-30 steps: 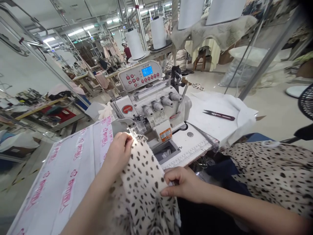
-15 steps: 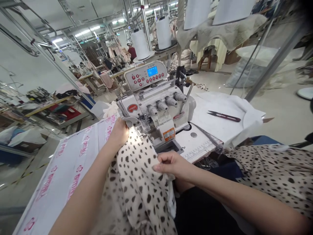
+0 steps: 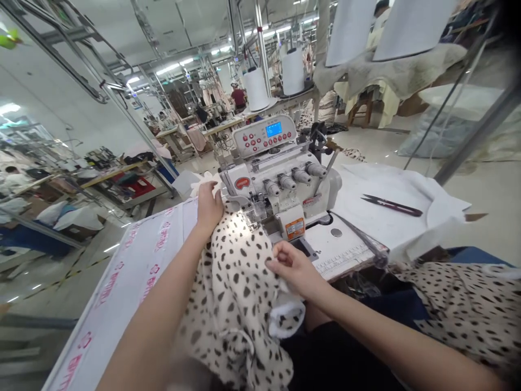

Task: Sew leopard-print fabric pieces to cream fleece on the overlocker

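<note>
Head view: left hand (image 3: pixel 209 206) lies open on cream black-spotted fabric (image 3: pixel 232 288) just beside the metal presser foot (image 3: pixel 256 209) of a white overlock sewing machine (image 3: pixel 280 184), right hand (image 3: pixel 293 269) pinching a fold, edge not yet under the foot.

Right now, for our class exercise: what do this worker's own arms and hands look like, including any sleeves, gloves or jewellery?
The left forearm and right forearm are bare, with no sleeve in view. The left hand and right hand wear no gloves, and no watch or bracelet shows at either wrist.
</note>
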`<state>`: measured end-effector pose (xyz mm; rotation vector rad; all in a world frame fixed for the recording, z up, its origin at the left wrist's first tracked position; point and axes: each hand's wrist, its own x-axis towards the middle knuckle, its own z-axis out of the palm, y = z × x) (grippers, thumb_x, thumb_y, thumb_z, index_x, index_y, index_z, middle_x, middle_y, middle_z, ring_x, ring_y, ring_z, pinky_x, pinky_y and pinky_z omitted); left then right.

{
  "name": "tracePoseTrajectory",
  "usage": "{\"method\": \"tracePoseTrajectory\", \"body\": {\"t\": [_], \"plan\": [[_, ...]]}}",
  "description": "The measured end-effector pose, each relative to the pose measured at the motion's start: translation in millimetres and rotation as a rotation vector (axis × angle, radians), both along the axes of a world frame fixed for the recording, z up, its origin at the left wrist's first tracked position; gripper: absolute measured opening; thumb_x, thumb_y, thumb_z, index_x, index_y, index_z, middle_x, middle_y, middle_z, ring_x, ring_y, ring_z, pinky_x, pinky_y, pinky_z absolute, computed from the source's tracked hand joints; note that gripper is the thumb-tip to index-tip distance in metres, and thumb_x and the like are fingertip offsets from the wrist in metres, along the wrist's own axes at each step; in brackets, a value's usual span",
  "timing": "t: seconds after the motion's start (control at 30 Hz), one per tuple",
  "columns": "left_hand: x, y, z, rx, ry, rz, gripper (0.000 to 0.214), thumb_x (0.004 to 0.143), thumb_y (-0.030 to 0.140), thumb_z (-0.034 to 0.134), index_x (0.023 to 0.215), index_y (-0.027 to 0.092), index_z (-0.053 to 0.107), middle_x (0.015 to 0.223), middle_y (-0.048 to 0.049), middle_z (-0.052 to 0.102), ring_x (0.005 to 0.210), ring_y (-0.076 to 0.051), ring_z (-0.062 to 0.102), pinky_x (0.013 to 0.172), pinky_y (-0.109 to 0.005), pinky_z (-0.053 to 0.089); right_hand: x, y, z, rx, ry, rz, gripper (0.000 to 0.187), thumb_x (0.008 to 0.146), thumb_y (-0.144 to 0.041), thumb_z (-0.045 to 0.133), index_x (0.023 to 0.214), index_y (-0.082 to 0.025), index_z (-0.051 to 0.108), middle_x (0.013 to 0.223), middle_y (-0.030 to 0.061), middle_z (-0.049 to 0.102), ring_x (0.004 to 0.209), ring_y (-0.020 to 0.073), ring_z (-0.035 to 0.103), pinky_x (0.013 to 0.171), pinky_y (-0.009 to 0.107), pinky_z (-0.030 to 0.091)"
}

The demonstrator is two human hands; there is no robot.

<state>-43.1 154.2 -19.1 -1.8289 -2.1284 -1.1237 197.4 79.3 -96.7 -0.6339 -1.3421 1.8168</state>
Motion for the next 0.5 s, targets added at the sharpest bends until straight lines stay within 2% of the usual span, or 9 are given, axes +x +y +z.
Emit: {"method": "tracePoseTrajectory", "body": {"t": [0.07,0.13,0.2,0.23,0.27,0.33,0.37,0.43,0.5], "plan": [[2,-35,-12.7,-0.050,-0.072,0.067,0.050,0.082,0.039,0.039,0.123,0.011,0.035,0.125,-0.0190,0.043,0.115,-0.025,0.044,0.093,-0.041,0.038,8,-10,-8.4,-0.042,0.019,0.035,0.038,0.066,-0.036,0.068,0.090,-0.019,0.043,0.066,-0.0055,0.049,0.061,0.0097,0.048,0.059,0.022,0.039],[10,-85,-32.1,-0.161,-0.134,0.071,0.055,0.081,0.047,0.039,0.125,0.014,0.036,0.121,-0.0181,0.050,0.107,-0.025,0.051,0.083,-0.039,0.046,19,-19,-13.6,-0.026,-0.045,0.150,0.040,0.066,-0.033,0.067,0.097,-0.019,0.046,0.076,-0.0017,0.057,0.071,0.0136,0.053,0.066,0.026,0.043],[17,-138,-49.2,-0.272,-0.166,0.048,0.054,0.080,0.052,0.037,0.120,0.016,0.046,0.106,-0.0153,0.060,0.089,-0.025,0.060,0.068,-0.037,0.050,30,-26,-14.2,0.088,-0.216,0.253,0.028,0.067,-0.030,0.065,0.089,-0.015,0.055,0.080,0.0016,0.060,0.077,0.0172,0.055,0.069,0.027,0.044],[18,-161,-53.1,-0.338,-0.176,0.030,0.053,0.077,0.055,0.040,0.113,0.017,0.052,0.094,-0.0124,0.064,0.079,-0.024,0.061,0.062,-0.037,0.050,34,-30,-13.3,0.164,-0.303,0.276,0.020,0.069,-0.028,0.063,0.082,-0.014,0.058,0.080,0.0024,0.061,0.078,0.0182,0.055,0.069,0.027,0.043],[16,-180,-52.3,-0.486,-0.180,-0.009,0.050,0.076,0.057,0.040,0.103,0.018,0.059,0.080,-0.0085,0.064,0.069,-0.023,0.060,0.058,-0.036,0.049,36,-33,-12.2,0.231,-0.365,0.288,0.016,0.070,-0.027,0.061,0.077,-0.013,0.060,0.079,0.0026,0.062,0.077,0.0187,0.055,0.068,0.027,0.043],[3,-199,-35.2,-0.755,-0.175,-0.008,0.046,0.076,0.056,0.040,0.084,0.018,0.064,0.054,-0.0031,0.056,0.049,-0.019,0.053,0.045,-0.033,0.045,33,-39,-10.9,0.296,-0.374,0.302,0.016,0.073,-0.027,0.058,0.077,-0.012,0.062,0.078,0.0025,0.062,0.076,0.0185,0.055,0.068,0.027,0.043],[-8,-199,-20.0,-0.787,-0.112,0.029,0.042,0.077,0.054,0.042,0.081,0.018,0.064,0.053,-0.0016,0.055,0.049,-0.018,0.052,0.045,-0.032,0.045,29,-42,-11.2,0.282,-0.332,0.323,0.018,0.074,-0.028,0.057,0.080,-0.012,0.062,0.079,0.0025,0.062,0.075,0.0180,0.055,0.068,0.026,0.043],[-31,-186,16.3,-0.513,0.180,0.210,0.033,0.078,0.044,0.044,0.076,0.017,0.062,0.056,-0.0006,0.054,0.056,-0.019,0.054,0.054,-0.035,0.048,19,-50,-14.3,0.176,-0.225,0.356,0.027,0.075,-0.035,0.056,0.086,-0.011,0.061,0.080,0.0032,0.062,0.074,0.0169,0.055,0.066,0.026,0.044],[-45,-166,47.5,-0.323,0.304,0.306,0.028,0.081,0.031,0.039,0.095,0.015,0.058,0.079,-0.0043,0.056,0.086,-0.027,0.055,0.077,-0.048,0.045,11,-60,-19.6,0.070,-0.145,0.313,0.034,0.074,-0.041,0.057,0.089,-0.010,0.060,0.082,0.0044,0.062,0.074,0.0170,0.055,0.065,0.027,0.045]]}}
